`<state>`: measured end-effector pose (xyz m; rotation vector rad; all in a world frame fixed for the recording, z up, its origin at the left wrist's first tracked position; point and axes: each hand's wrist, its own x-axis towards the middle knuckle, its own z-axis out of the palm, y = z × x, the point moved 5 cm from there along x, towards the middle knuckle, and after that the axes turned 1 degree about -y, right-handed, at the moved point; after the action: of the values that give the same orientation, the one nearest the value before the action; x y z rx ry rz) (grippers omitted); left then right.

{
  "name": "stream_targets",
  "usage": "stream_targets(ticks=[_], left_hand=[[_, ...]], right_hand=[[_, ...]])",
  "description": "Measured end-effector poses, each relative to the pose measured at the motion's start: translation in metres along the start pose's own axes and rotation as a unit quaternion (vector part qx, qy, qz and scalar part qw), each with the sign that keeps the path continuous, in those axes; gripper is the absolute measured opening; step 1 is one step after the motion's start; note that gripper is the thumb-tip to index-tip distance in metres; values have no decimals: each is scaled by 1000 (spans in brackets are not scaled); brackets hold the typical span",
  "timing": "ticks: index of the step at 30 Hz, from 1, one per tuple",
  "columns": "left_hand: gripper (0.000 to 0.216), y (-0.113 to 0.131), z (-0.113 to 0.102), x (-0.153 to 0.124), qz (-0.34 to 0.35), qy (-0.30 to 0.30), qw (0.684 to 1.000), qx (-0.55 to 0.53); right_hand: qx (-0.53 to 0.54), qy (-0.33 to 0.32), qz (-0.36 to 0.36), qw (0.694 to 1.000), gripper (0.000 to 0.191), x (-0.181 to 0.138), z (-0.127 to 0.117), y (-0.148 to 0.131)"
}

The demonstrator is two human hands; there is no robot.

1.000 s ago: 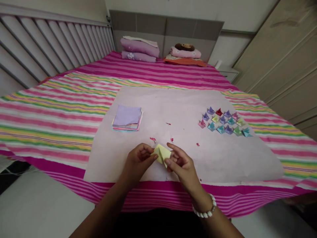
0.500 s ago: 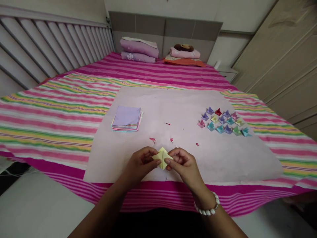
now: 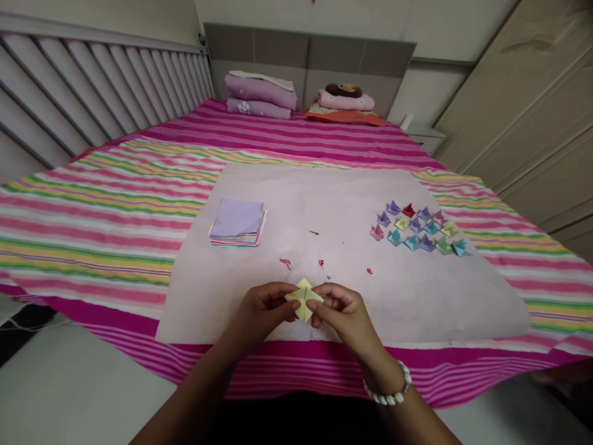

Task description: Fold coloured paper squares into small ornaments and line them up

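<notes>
A small piece of folded pale yellow origami paper (image 3: 304,293) is held up between both hands, a diamond shape with a crease or slit down its middle. My left hand (image 3: 267,305) pinches its left corner, thumb on the near face. On the opposite side, my right hand (image 3: 341,309) grips the right corner the same way, thumb in front and fingers behind. The fingers partly hide the back of the paper. Both hands are just above the front part of a large pale sheet (image 3: 315,198) spread on the bed.
Left on the sheet stands a stack of square coloured papers (image 3: 238,220), lilac on top. Several folded paper pieces (image 3: 416,226) sit in rows at the right. Red paper scraps (image 3: 285,264) lie beyond my hands. Folded bedding (image 3: 262,94) rests by the headboard (image 3: 278,43).
The yellow paper looks slightly more spread at its upper and lower points. Both hands keep their pinch and have hardly shifted.
</notes>
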<state>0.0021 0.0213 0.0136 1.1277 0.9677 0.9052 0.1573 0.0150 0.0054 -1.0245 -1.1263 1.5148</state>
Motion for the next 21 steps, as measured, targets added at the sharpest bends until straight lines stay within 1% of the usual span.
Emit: stream_targets(ticks=[4,10,15,21], left_hand=[[22,1,1,0,-14,-3,1000,-21],[17,-1,-1,2,-23,19,999,-39],[11,-2,1,1,-23,11,998,-55],[10,3,2,-2,-16,1,999,-48]], right_hand=[[3,-4,-13,1000,18,1,1,2],[27,-29,-27,999,16,0,2,5],[51,-24,-37,998,10,-1,1,7],[91,-13,-28,995,7,-1,0,8]])
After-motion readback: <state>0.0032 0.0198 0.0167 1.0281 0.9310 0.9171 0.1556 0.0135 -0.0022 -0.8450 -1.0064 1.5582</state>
